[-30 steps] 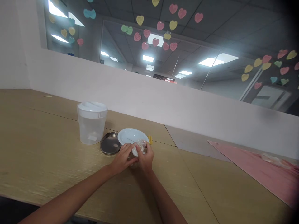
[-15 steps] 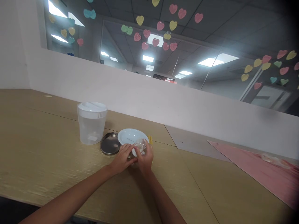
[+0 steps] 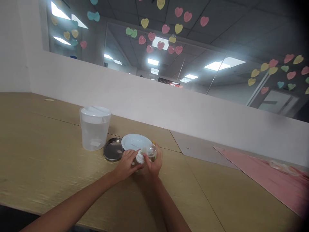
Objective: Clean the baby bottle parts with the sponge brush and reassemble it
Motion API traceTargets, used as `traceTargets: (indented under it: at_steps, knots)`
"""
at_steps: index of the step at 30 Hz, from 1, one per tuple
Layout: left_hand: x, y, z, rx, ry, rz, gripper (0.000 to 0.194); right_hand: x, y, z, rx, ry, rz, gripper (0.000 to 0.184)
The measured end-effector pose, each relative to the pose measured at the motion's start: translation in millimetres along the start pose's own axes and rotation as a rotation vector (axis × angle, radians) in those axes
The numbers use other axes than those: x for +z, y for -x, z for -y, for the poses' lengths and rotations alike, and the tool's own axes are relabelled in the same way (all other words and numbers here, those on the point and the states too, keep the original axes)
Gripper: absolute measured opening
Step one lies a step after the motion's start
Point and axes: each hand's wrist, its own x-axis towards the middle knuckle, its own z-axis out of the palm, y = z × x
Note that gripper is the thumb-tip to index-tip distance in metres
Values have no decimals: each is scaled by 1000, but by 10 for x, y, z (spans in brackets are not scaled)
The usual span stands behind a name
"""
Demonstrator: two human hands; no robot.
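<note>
Both hands meet on the wooden table (image 3: 48, 170) in front of a white plate (image 3: 135, 141). My right hand (image 3: 153, 162) is closed round a small clear plastic dome cap (image 3: 151, 150), lifted and tipped to the right. My left hand (image 3: 126, 164) pinches the white neck of a small clear jar (image 3: 140, 158) that stands between the hands; the jar's body is mostly hidden by fingers. A small yellow piece (image 3: 153, 142) shows behind the right hand's fingers.
A round metal lid or dish (image 3: 113, 152) lies left of the plate. A translucent plastic pitcher with a white lid (image 3: 95, 128) stands further left. A pink sheet (image 3: 265, 177) covers the table's right side. A white low wall (image 3: 169, 106) runs behind.
The clear dome cap has come off the small jar and moved up and right in my right hand. My left hand stays on the jar's neck.
</note>
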Motion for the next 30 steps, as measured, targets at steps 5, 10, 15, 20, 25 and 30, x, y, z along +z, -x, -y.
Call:
traceTargets:
  at_steps: [5, 10, 15, 20, 25, 30]
  knots:
    - [9, 12, -5, 1, -27, -38, 59, -20, -104, 46, 236, -9, -113, 53]
    - [23, 29, 1, 5, -112, -116, 59, 21, -96, -156, 297, -25, 10, 50]
    - [9, 28, 6, 5, -161, -138, 57, 40, -83, -264, 273, -58, 92, 50]
    - [6, 26, 9, 11, -164, -140, 55, 49, -73, -287, 232, -120, 158, 42]
    - [6, 28, 11, 11, -158, -138, 54, 76, -31, -307, 221, -156, 269, 37]
    - [-2, 26, 8, 11, -151, -125, 54, 71, -30, -300, 204, -141, 355, 38]
